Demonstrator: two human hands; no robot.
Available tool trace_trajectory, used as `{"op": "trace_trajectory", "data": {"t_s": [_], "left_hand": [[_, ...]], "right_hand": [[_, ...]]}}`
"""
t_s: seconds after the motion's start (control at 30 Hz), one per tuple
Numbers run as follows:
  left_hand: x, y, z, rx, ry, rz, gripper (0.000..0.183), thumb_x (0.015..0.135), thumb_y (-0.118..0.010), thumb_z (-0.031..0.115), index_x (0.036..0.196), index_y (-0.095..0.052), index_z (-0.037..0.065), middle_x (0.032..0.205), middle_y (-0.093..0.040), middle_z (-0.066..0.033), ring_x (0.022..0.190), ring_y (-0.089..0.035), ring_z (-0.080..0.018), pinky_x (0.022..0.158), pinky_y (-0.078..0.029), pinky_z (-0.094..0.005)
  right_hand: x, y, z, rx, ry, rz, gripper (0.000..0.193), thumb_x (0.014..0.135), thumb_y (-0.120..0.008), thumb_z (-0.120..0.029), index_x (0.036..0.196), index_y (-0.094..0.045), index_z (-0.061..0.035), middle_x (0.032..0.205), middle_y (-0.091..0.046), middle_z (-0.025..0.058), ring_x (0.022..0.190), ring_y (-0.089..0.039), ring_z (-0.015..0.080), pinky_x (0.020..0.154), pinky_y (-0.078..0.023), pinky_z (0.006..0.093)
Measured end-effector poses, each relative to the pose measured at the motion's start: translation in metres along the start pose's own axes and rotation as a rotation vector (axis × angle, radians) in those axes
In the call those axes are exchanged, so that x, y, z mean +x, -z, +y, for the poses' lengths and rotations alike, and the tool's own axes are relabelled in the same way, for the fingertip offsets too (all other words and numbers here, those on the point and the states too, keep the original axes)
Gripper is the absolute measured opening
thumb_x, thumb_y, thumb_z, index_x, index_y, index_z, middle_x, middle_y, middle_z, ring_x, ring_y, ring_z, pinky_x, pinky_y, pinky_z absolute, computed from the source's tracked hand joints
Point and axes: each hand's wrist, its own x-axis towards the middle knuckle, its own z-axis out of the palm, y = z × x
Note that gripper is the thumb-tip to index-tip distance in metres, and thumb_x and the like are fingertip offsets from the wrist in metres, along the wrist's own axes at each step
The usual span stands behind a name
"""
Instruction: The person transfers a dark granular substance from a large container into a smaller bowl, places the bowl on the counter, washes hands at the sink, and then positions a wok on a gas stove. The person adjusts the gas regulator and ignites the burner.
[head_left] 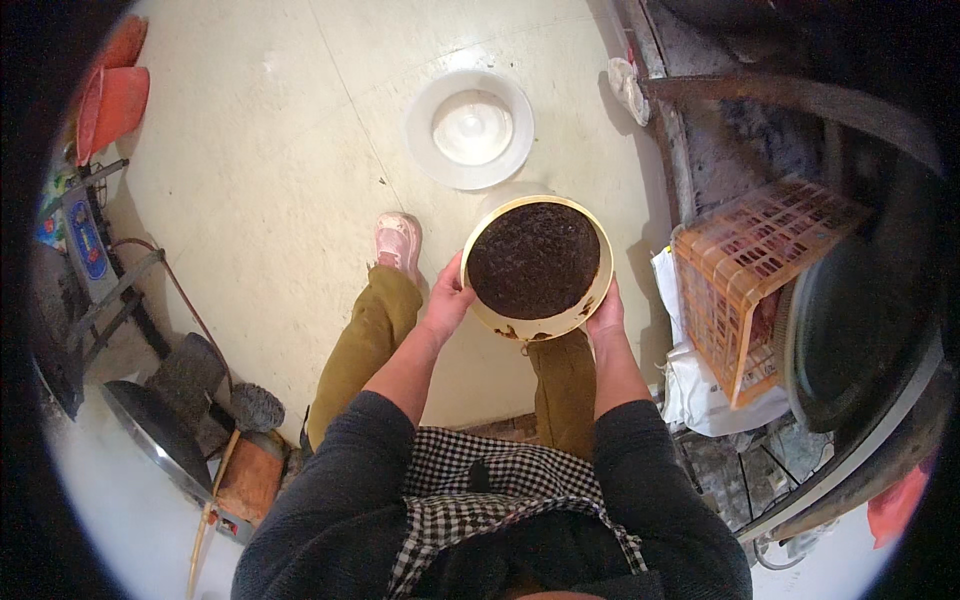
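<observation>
Between my two hands is a round cream-yellow tub (545,328), full of a dark brown, nearly black mass (535,260). Smears of the same dark stuff mark its near inner wall. My left hand (449,296) grips the tub's left side, thumb near the rim. On the opposite side my right hand (606,308) holds the wall, its fingers mostly hidden behind the tub. Beyond the tub, a wide whitish translucent basin (425,125) rests on the floor, with a pale patch at its bottom that I cannot make out.
An orange plastic crate (735,275) stands at the right beside a large dark round lid (860,330) and white bags (700,385). Red buckets (122,105) are at the far left. Nearer on the left are a wok (155,430) and a brick-coloured block (252,478).
</observation>
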Motion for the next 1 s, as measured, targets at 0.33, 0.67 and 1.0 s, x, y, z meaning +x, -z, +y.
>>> {"op": "trace_trajectory", "data": {"t_s": [0.33, 0.67, 1.0], "left_hand": [[-0.014, 0.018, 0.069, 0.111, 0.169, -0.179, 0.064, 0.076, -0.042, -0.01, 0.134, -0.037, 0.015, 0.106, -0.056, 0.0004, 0.091, -0.053, -0.0098, 0.072, -0.044, -0.0217], [-0.036, 0.024, 0.133, 0.139, 0.012, -0.085, 0.059, 0.067, -0.042, -0.011, 0.125, -0.046, 0.003, 0.107, -0.058, -0.0071, 0.102, -0.052, -0.0165, 0.091, -0.038, -0.0279], [0.011, 0.04, 0.137, 0.16, -0.04, -0.027, 0.037, 0.087, -0.045, 0.012, 0.123, -0.05, 0.006, 0.108, -0.059, -0.0073, 0.101, -0.053, -0.0153, 0.091, -0.039, -0.0286]], "right_hand": [[-0.08, -0.048, -0.037, -0.174, -0.001, 0.016, 0.056, 0.091, -0.039, -0.051, 0.122, -0.048, -0.0055, 0.115, -0.055, 0.0101, 0.106, -0.052, 0.0236, 0.09, -0.043, 0.0397], [-0.161, -0.071, -0.056, -0.14, -0.041, -0.004, 0.052, 0.083, -0.054, -0.051, 0.113, -0.053, -0.0094, 0.105, -0.058, 0.0063, 0.094, -0.056, 0.0235, 0.079, -0.048, 0.0431], [-0.169, -0.128, -0.072, -0.297, -0.006, 0.068, 0.058, 0.083, -0.05, -0.056, 0.122, -0.048, -0.0127, 0.119, -0.053, 0.0065, 0.106, -0.051, 0.0232, 0.085, -0.047, 0.0408]]}}
